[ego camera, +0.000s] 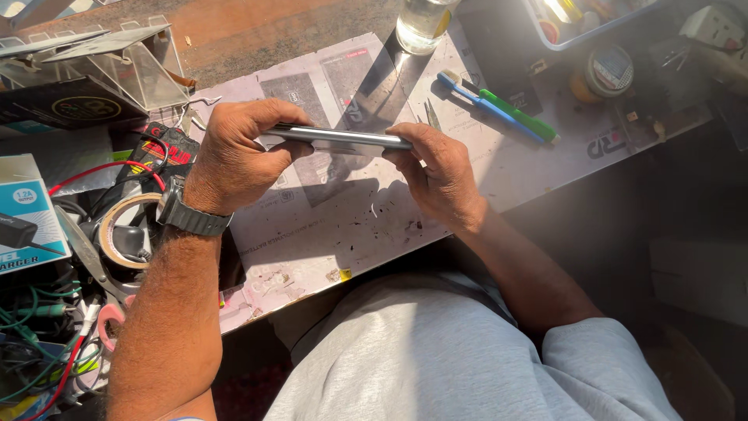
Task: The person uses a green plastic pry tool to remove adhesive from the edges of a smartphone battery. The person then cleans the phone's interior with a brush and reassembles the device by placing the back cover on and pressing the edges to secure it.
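Observation:
A thin grey slab, a phone (339,137) seen edge-on, is held level above a worn white work mat (335,226). My left hand (234,152) grips its left end, thumb under and fingers over. My right hand (436,168) holds its right end between thumb and fingertips. A dark watch sits on my left wrist. Tweezers (431,114) lie on the mat just behind my right hand.
A blue and a green toothbrush (499,109) lie at the back right, near a small round tin (608,72). A glass (421,23) stands at the back. Left of the mat are a tape roll (125,230), scissors, tangled wires, a charger box (23,214) and clear plastic bins (117,62).

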